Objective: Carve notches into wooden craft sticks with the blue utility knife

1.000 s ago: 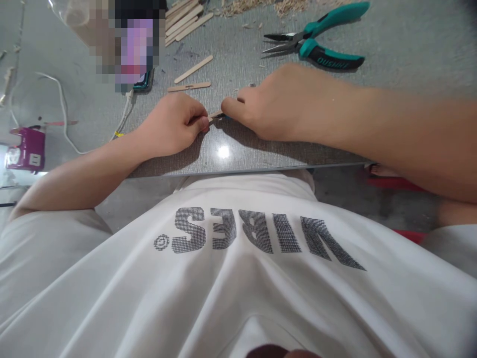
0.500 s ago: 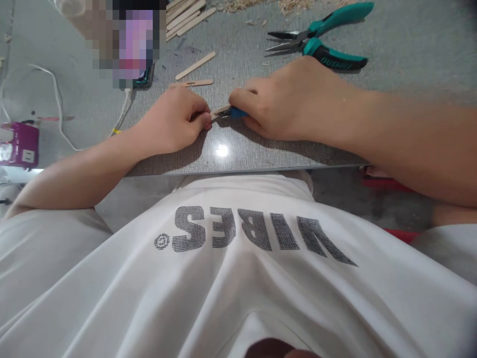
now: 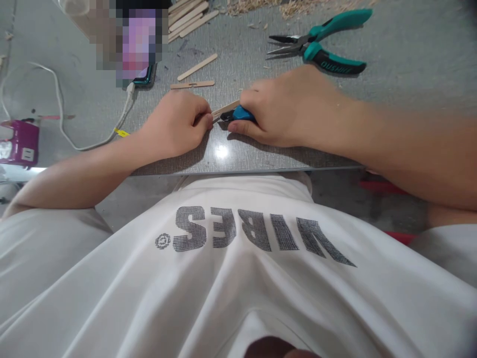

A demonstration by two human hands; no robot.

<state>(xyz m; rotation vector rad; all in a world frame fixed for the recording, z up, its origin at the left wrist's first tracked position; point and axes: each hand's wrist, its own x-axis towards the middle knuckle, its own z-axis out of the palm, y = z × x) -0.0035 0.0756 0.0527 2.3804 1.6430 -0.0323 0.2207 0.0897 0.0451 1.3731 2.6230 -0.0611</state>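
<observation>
My left hand pinches one end of a wooden craft stick just above the table near its front edge. My right hand is wrapped round a blue-and-black utility knife. Its tip points left and lies against or very close to the stick, beside my left fingertips; the blade itself hardly shows. Just beyond my hands lie a notched craft stick and a plain craft stick.
Teal-handled pliers lie open beyond my right hand. A pile of craft sticks and wood shavings are at the back. To the left are a phone, its white cable and a purple box.
My right hand has shifted slightly right and turned, so more of the knife's blue body shows and the thumb lies below it. My left hand keeps its pinch on the stick.
</observation>
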